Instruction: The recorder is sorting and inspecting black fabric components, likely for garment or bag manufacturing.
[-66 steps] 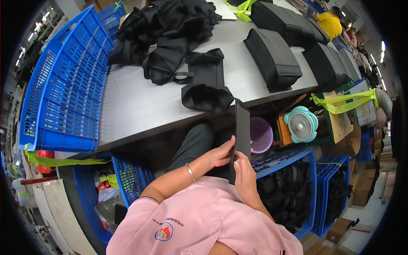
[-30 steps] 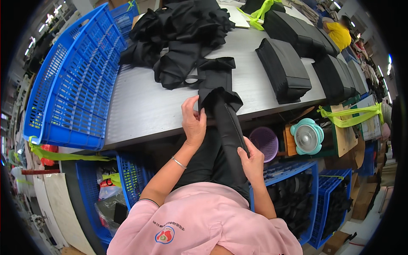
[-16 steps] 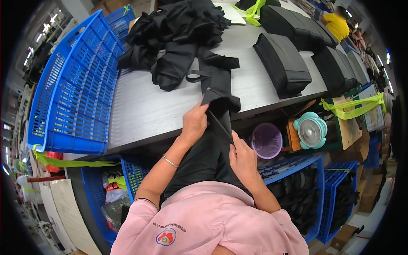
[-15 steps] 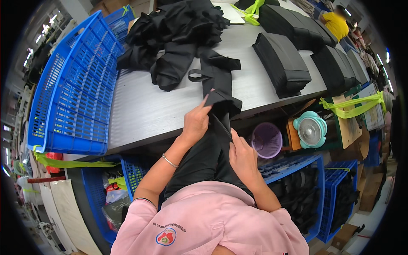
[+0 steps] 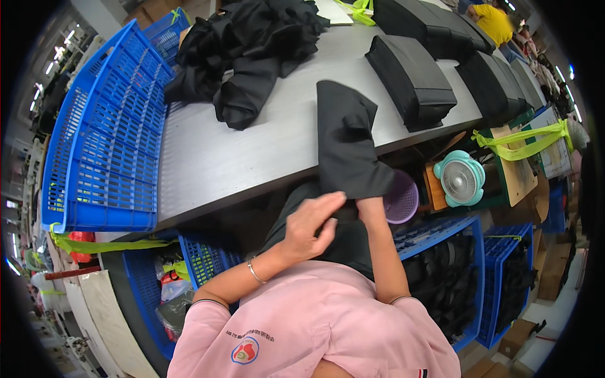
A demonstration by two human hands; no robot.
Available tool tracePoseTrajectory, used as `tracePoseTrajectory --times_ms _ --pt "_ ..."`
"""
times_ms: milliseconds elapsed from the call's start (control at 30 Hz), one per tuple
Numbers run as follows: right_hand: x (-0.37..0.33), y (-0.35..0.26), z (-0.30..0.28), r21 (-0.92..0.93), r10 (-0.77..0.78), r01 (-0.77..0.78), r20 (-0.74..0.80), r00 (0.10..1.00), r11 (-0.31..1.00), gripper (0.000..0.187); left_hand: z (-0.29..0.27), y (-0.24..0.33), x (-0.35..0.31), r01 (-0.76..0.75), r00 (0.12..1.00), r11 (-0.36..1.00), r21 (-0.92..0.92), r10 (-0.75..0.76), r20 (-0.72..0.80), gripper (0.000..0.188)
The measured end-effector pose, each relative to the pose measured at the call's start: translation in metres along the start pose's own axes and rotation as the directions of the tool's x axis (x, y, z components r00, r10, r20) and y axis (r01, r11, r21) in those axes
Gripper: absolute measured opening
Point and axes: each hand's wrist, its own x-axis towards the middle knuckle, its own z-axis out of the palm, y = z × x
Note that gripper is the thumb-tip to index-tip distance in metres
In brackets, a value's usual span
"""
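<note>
A black fabric sleeve (image 5: 346,138) stands out over the table edge, its upper end above the grey tabletop. My right hand (image 5: 370,206) is inside its lower opening; only the wrist shows and the fingers are covered by the cloth. Beside that opening is my left hand (image 5: 312,225), fingers stretched out and thumb apart, holding nothing. Its fingertips are close to the cloth's lower edge; whether they touch it I cannot tell. Farther off on the left, a loose heap of black fabric pieces (image 5: 249,47) lies on the table.
Neat stacks of black pieces (image 5: 413,79) stand on the right of the table (image 5: 239,154). A tall blue crate (image 5: 113,138) borders its left side. A purple basket (image 5: 403,198), a turquoise fan (image 5: 459,179) and a blue crate of black pieces (image 5: 441,277) are below right. A person in yellow (image 5: 491,24) is far off.
The black piece with a loop has turned into a smooth upright sleeve shape. My right hand has gone inside it. My left hand has let go and moved nearer my body.
</note>
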Motion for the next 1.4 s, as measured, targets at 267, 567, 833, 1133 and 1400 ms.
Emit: tracePoseTrajectory --times_ms 267,567,833,1133,1400 --pt "-0.01 -0.018 0.001 0.298 0.165 -0.159 0.007 0.986 0.941 0.045 0.004 -0.006 0.008 0.113 0.99 0.986 0.122 -0.102 -0.093 0.053" --pt "-0.02 -0.025 0.009 0.459 0.187 -0.171 0.01 0.982 0.872 0.039 0.006 -0.017 -0.006 0.031 0.987 0.992 0.121 -0.012 -0.159 0.029" --pt "-0.023 -0.004 0.022 0.697 0.142 -0.185 0.119 0.983 0.693 0.033 0.031 0.002 -0.008 0.247 0.911 0.959 -0.142 -0.279 -0.303 0.055" --pt "-0.021 0.005 0.019 0.691 0.201 -0.297 0.218 0.955 0.659 0.037 0.034 0.008 -0.01 0.273 0.918 0.945 -0.181 -0.312 -0.245 0.068" --pt "-0.013 0.014 0.011 0.662 0.139 -0.38 0.387 0.911 0.646 0.034 0.03 0.008 -0.012 0.284 0.935 0.942 -0.182 -0.314 -0.166 0.07"
